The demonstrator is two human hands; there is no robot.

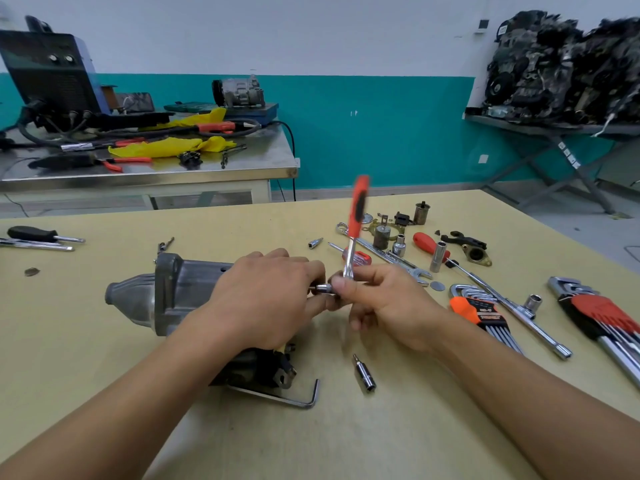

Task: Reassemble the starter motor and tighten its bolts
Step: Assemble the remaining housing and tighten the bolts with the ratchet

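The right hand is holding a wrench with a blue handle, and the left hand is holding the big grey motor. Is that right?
Not quite. The wrench has an orange handle, not a blue one, as the head view shows. The right hand does hold it, and the left hand does hold the big grey motor.

Middle of the pale yellow wooden table: grey cast-metal starter motor, on its side, nose leftward. Curled over its right end, left hand; just right of that, right hand, pinching the head of an orange-handled steel ratchet, handle pointing up. Before the motor, partly under it: L-shaped steel hex key; right of that, short chrome socket bit. Further right, orange-holder hex key set, then red-holder hex key set. Far left: black-handled screwdriver. Behind the table, stainless steel workbench.
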